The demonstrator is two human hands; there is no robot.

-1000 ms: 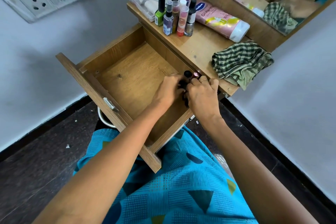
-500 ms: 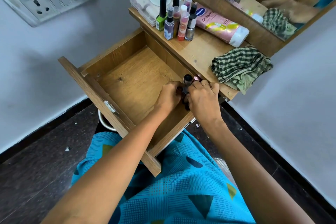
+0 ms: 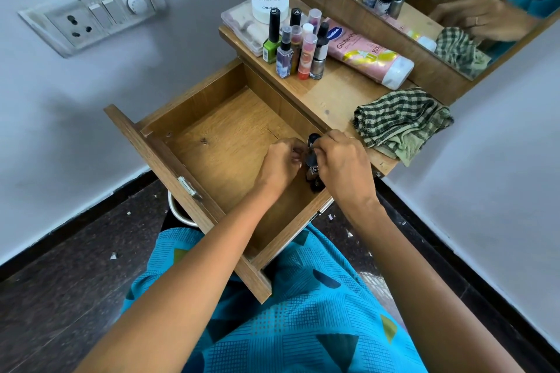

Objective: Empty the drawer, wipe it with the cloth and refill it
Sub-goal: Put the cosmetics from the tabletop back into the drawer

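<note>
Both hands were down in the open drawer, busy with a few small dark bottles.

The wooden drawer (image 3: 218, 142) stood pulled out over the person's lap, its floor bare but for that cluster of small bottles (image 3: 312, 160) at its right side. The left hand (image 3: 280, 160) and right hand (image 3: 344, 162) were curled close around them, fingers bent, though I couldn't tell whether either truly gripped one. The checked cloth (image 3: 400, 124) lay crumpled on the shelf (image 3: 330, 97), beside a pink tube (image 3: 369, 54) and upright nail polish bottles (image 3: 298, 45).
</note>
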